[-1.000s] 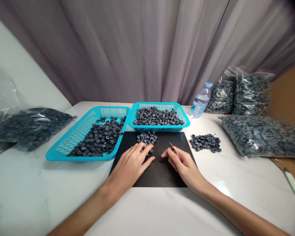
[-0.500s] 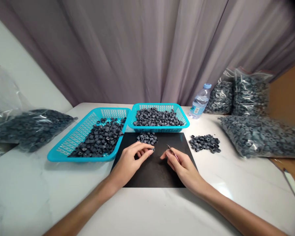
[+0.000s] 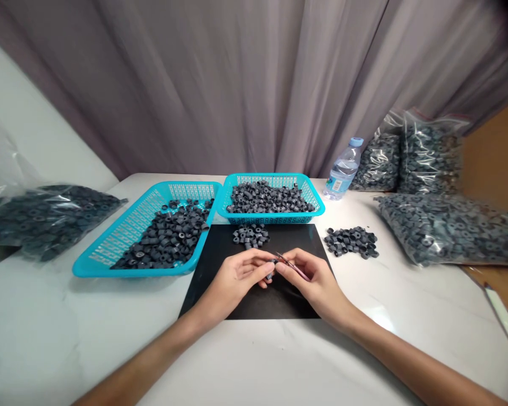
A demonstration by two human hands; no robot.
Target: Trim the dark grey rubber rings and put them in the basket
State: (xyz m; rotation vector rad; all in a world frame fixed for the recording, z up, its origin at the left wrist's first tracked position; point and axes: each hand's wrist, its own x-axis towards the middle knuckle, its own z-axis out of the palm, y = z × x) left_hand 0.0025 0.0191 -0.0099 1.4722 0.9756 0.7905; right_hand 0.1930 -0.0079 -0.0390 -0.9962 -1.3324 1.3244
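Note:
My left hand (image 3: 243, 276) pinches a small dark grey ring-shaped part (image 3: 270, 275) between thumb and fingers, above a black mat (image 3: 254, 304). Close against it, my right hand (image 3: 311, 276) is closed around a slim, pointed tool with a pinkish handle, which looks like tweezers (image 3: 294, 267). The fingertips of both hands meet at the part, so much of it is hidden. Just beyond my hands, a small heap of the same dark grey parts (image 3: 251, 235) lies on the far end of the mat.
Two blue perforated baskets (image 3: 105, 254) hold many grey parts, one at left, one behind the mat. A loose pile (image 3: 351, 242) lies right of the mat. A water bottle (image 3: 342, 171) and filled plastic bags (image 3: 449, 228) stand at right; another bag (image 3: 55, 217) lies left.
My hands have come together over the mat; the left moved right with the grey part, and the right hand's fingers now reach it with the tool. The view has shifted slightly.

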